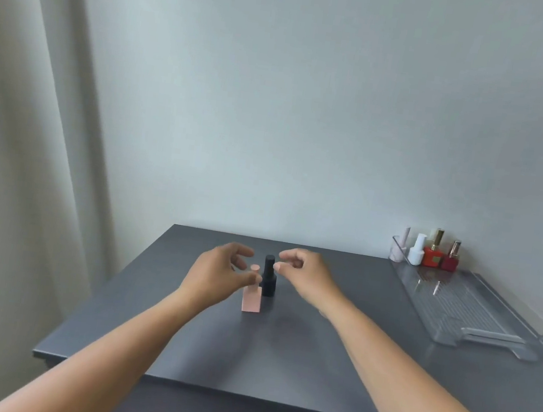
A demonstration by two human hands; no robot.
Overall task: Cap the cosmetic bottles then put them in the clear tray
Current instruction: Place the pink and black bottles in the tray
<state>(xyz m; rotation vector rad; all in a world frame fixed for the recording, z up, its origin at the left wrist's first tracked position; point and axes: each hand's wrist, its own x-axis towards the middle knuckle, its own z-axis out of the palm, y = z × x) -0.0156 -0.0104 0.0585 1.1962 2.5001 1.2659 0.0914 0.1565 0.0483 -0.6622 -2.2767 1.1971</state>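
Observation:
A pink square cosmetic bottle (pixel 251 298) with a pink cap stands mid-table. Just behind and to its right is a black capped bottle (pixel 269 280). My left hand (pixel 220 270) reaches in from the left; its thumb lies across the pink cap and its curled fingers sit close on the cap's other side. Loosely curled and holding nothing, my right hand (pixel 304 272) hovers with its thumb and forefinger tips just right of the black cap. The clear tray (pixel 476 316) lies at the right with several capped bottles (pixel 433 253) standing at its far end.
The dark grey table (pixel 278 352) meets a plain wall at the back, and a curtain (pixel 21 155) hangs on the left. The tray's near part holds no bottles, and its handle end (pixel 520 349) points toward the table's right front.

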